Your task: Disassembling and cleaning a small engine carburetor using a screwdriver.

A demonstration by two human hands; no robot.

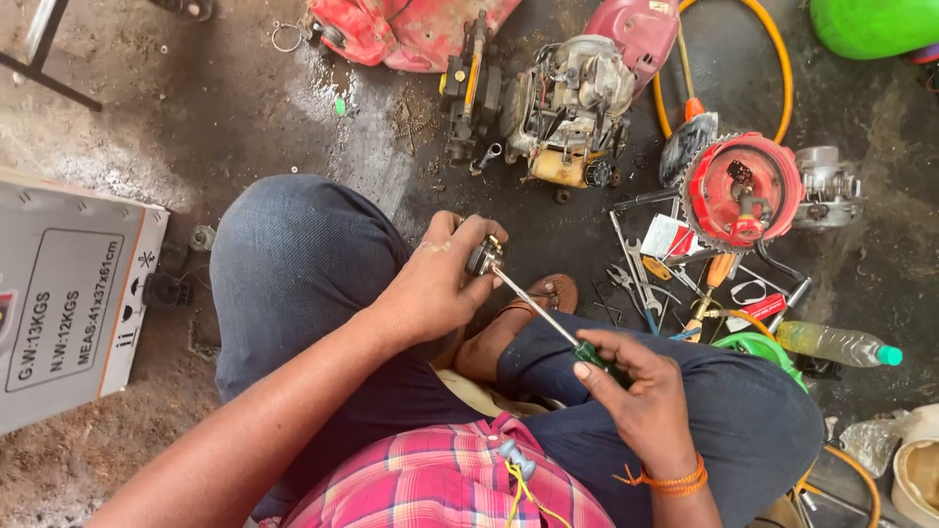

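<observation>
The left hand (440, 284) is closed around a small dark metal part (483, 256), its fingers wrapped about it so that only the part's right end shows, held above the left knee. The right hand (636, 386) grips the green handle of a screwdriver (548, 318), fingers curled tight around it; the steel shaft runs up and to the left, and its tip meets the small part. Both hands hover over the person's lap, above blue jeans and a sandalled foot (548, 293).

On the dirty floor (245, 117) farther off lies a stripped small engine (567, 108), with a red casing (411, 29) to its left. To the right sits a round red housing (743, 191), and near it a scatter of spanners (636, 269) and a clear plastic bottle (841, 344) with a green cap. A cardboard box (68, 303) stands at the left.
</observation>
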